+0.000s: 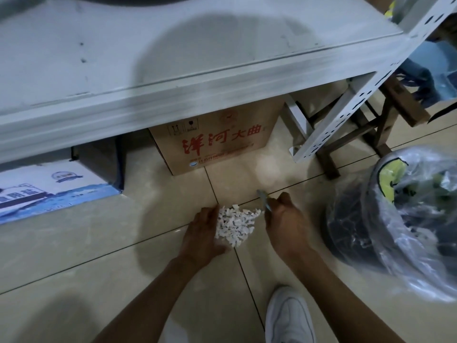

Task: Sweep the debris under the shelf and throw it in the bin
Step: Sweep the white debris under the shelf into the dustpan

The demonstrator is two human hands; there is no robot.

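A pile of small white paper scraps [235, 224] lies on the beige floor tiles, just in front of the white metal shelf [173, 78]. My left hand [204, 231] cups the pile's left side, fingers flat against the scraps. My right hand [284, 219] is at the pile's right side, closed around a thin grey-blue tool [263, 198] whose tip sticks out past the fingers. The bin [351, 219], dark with a clear plastic liner, stands to the right, an arm's width from the pile.
A brown cardboard box [217, 142] with red characters sits under the shelf behind the pile. A blue-and-white box [49, 191] is at the left. A wooden stool [371, 125] stands at the right behind the shelf leg. My white shoe [289, 318] is near the bottom.
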